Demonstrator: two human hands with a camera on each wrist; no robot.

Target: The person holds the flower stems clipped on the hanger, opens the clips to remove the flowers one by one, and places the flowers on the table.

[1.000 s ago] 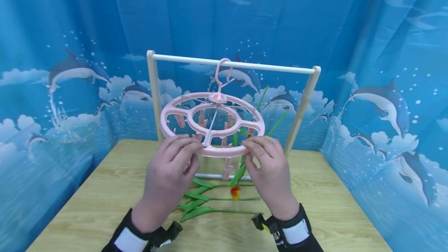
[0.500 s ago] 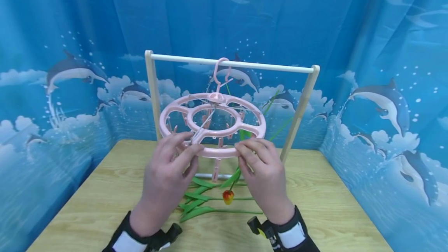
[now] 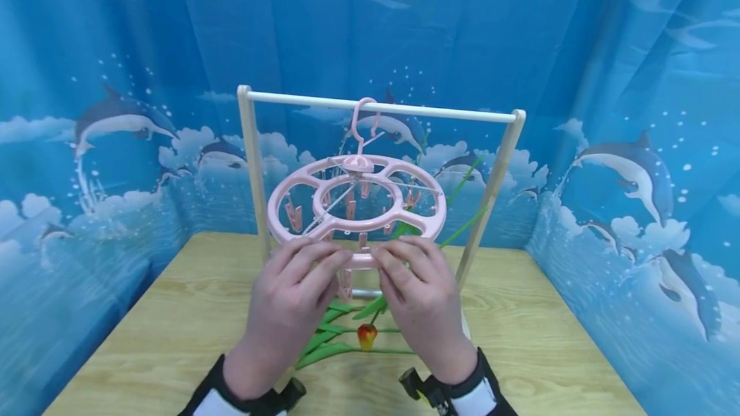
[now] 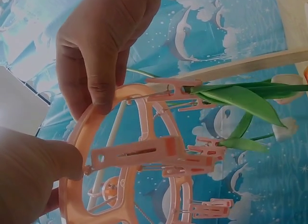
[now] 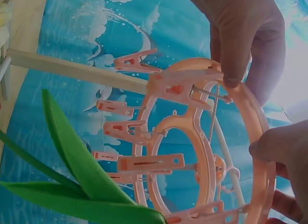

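A round pink clip hanger (image 3: 424,223) hangs by its hook from the white bar of a rack. Both hands pinch its front rim from above, fingertips close to each other: my left hand (image 3: 297,297) just left of the middle, my right hand (image 3: 422,300) just right of it. Pink clips dangle below the ring, one clip (image 4: 137,151) large beside the left thumb. A red and yellow tulip (image 3: 367,337) hangs head down under the ring near the right hand. In the left wrist view, clips grip green leaves (image 4: 245,106), with white tulip heads (image 4: 287,129) beyond.
The rack has a white top bar (image 3: 457,113) and wooden side posts (image 3: 491,191). Several tulips with green leaves (image 3: 324,353) lie on the wooden table (image 3: 191,313) beneath the hanger. A blue dolphin-print curtain (image 3: 370,31) surrounds the table.
The hanger has turned, its front clip and the red and yellow tulip shifting left. My right hand has moved left along with the rim, and my hands are now closer together.
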